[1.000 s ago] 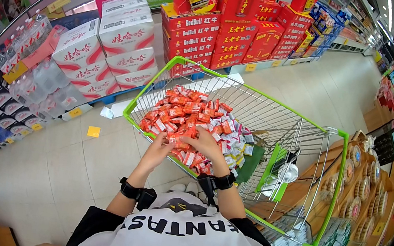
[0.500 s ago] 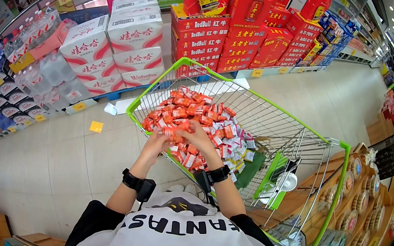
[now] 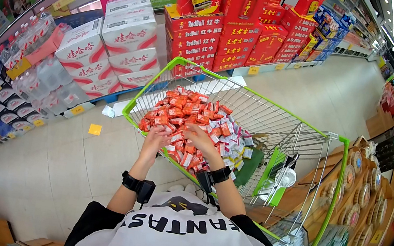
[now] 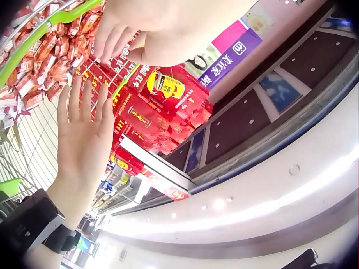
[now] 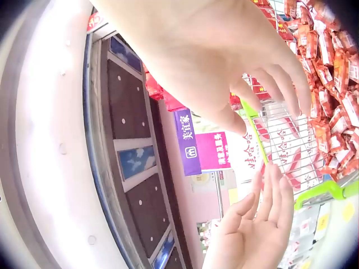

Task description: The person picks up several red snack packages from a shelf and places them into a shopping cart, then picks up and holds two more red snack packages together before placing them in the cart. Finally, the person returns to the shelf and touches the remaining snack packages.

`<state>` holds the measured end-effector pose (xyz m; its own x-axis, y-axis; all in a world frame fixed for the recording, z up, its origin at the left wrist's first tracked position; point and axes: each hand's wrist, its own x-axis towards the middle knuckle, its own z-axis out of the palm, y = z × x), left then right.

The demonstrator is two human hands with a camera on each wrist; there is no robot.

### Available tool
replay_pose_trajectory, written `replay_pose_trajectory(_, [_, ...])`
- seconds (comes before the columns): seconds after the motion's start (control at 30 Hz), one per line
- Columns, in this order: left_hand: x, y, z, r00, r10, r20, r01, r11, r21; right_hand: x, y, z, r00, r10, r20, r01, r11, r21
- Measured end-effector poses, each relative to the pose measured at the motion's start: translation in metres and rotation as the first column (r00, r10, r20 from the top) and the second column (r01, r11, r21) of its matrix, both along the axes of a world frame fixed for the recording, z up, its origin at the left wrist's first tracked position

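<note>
A heap of small red-wrapped packets (image 3: 179,104) lies in a wire shopping cart (image 3: 281,109) with a green rim. White and yellow-marked packets (image 3: 237,138) lie along the heap's right side. Over the near part of the heap is my left hand (image 3: 155,140), its fingers extended and nothing held in them. Facing it a short gap away, my right hand (image 3: 202,140) has loosely bent fingers and is empty too. Both wrist views show the hands apart, palms toward each other, with red packets (image 4: 47,50) beyond the fingers.
A green fold-down seat panel with a small white fan (image 3: 287,177) is toward the cart's handle end. White drink cartons (image 3: 128,35) and red drink boxes (image 3: 192,37) are stacked beyond the cart. Round packaged goods (image 3: 352,186) line a wooden shelf at right.
The hands held red packets between them over the heap half a second ago. Now they have let go and stand a little apart, empty.
</note>
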<state>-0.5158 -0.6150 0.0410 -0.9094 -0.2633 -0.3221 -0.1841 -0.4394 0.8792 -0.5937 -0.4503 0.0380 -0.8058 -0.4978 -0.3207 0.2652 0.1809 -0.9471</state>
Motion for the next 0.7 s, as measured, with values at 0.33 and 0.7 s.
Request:
replay_pose_trajectory(0.33, [0.008, 0.005, 0.018, 0.971, -0.202, -0.124, 0.193, 0.978, -0.084, 0.013, -0.004, -0.003, 0.967, 0.153, -0.206, -0.155, 0.988, 0.003])
replay_pose_trajectory(0.7, [0.007, 0.004, 0.025, 0.885, -0.367, -0.287, 0.289, 0.915, -0.281, 0.038, -0.003, 0.028, 0.999, 0.030, 0.039, -0.011, 0.906, -0.422])
